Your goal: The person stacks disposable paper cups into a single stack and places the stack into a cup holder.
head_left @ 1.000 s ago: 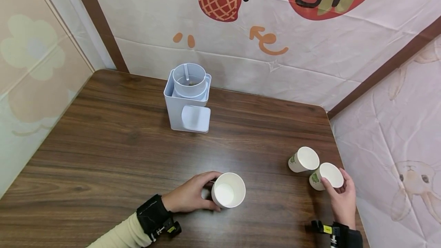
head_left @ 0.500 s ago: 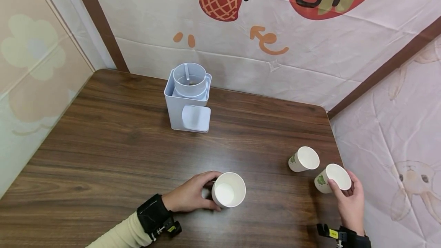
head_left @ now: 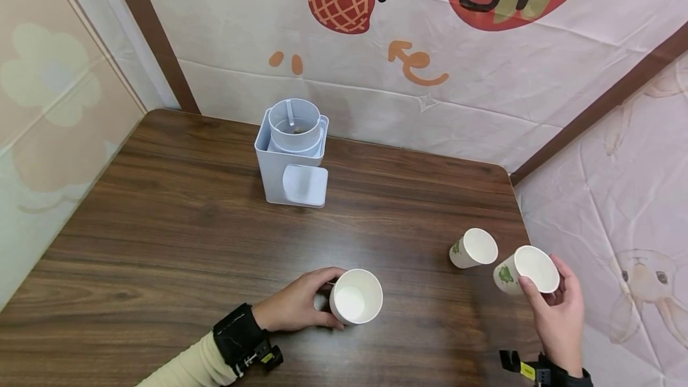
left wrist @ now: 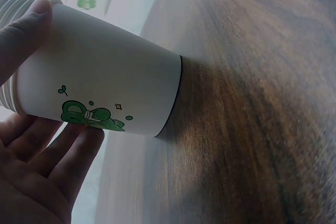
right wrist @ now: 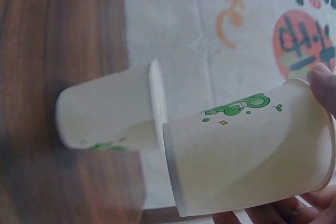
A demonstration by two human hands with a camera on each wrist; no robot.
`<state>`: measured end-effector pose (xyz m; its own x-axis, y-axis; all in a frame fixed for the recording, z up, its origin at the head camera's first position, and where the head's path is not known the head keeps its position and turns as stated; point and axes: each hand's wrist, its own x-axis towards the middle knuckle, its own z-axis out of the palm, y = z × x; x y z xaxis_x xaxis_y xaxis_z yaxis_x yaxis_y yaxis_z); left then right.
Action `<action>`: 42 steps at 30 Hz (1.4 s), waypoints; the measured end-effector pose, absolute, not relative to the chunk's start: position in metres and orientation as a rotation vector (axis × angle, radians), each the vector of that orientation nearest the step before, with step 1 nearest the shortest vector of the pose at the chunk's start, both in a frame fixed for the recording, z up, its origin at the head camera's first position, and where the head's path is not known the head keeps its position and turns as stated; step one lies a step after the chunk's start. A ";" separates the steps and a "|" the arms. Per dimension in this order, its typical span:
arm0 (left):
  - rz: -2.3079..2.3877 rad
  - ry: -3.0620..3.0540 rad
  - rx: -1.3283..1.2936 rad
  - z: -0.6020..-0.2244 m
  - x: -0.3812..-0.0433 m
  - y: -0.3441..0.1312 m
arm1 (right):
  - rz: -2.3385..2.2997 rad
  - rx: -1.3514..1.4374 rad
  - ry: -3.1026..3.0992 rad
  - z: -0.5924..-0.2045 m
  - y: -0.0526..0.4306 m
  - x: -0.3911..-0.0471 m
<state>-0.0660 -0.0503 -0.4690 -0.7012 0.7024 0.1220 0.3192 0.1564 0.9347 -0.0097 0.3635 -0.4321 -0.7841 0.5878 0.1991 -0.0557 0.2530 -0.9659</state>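
Note:
My left hand (head_left: 298, 303) grips a stack of white paper cups (left wrist: 100, 72) with a green cartoon print. Several nested rims show at its top, and the lowest cup's base is on the table. Between thumb and fingers, my right hand (head_left: 560, 318) holds a single paper cup (right wrist: 247, 156) of the same print, tilted and raised near the table's right edge. Another paper cup (head_left: 473, 249) stands upright on the table, just left of the held one. In the right wrist view, the held cup's base overlaps that cup's rim.
A pale blue box (head_left: 271, 178) with a round, open-topped container (head_left: 295, 136) in it stands at the back of the wooden table (head_left: 204, 220). Printed cloth walls (head_left: 349, 100) close in behind the table and along both sides.
My right hand has lifted its cup and carried it to the right, away from the standing cup. The left hand and its stack stay in place.

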 end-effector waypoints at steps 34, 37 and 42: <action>1.585 2.107 1.079 -0.504 -0.073 -0.050 | 1.653 0.413 -2.141 -0.371 0.271 -0.021; 1.579 2.106 1.069 -0.504 -0.073 -0.050 | 1.631 0.490 -2.145 -0.371 0.260 -0.024; 1.567 2.107 1.028 -0.504 -0.073 -0.051 | 1.682 0.633 -2.115 -0.371 0.240 -0.027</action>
<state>-0.0732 -0.0505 -0.5042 -0.6898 0.7065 0.1584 0.3550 0.1393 0.9244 -0.0272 0.2402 -0.3715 -0.8331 -0.1187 0.5402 -0.5531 0.1891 -0.8114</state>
